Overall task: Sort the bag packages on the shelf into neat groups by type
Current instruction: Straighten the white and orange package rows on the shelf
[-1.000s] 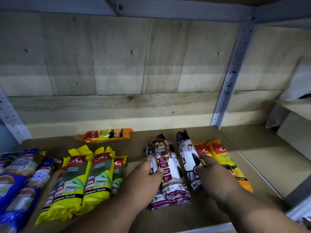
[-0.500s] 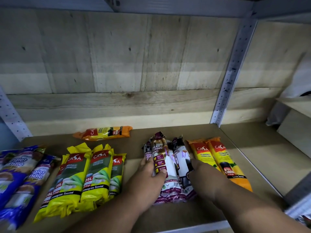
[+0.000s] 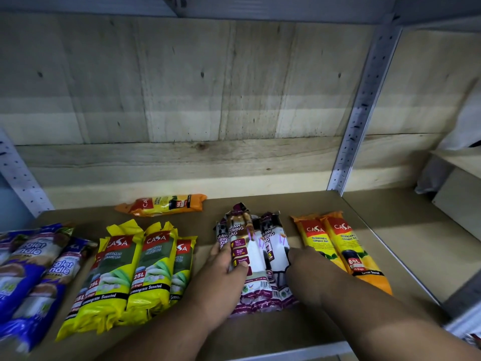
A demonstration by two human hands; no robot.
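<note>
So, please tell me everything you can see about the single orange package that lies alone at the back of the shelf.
The lone orange package is a long, soft pouch of glossy plastic film, orange at both crimped ends, with a red panel and a yellow middle that carries small print and a "60L" mark. It looks sealed and full. It lies flat and sideways on the brown shelf board, near the wooden back wall, behind the yellow-green packages. Neither hand touches it, and no other package does; it matches the two orange packages on the right.

Two bare forearms in shot, no sleeves reaching the wrists. The left hand and right hand wear no gloves, rings or watch.
</note>
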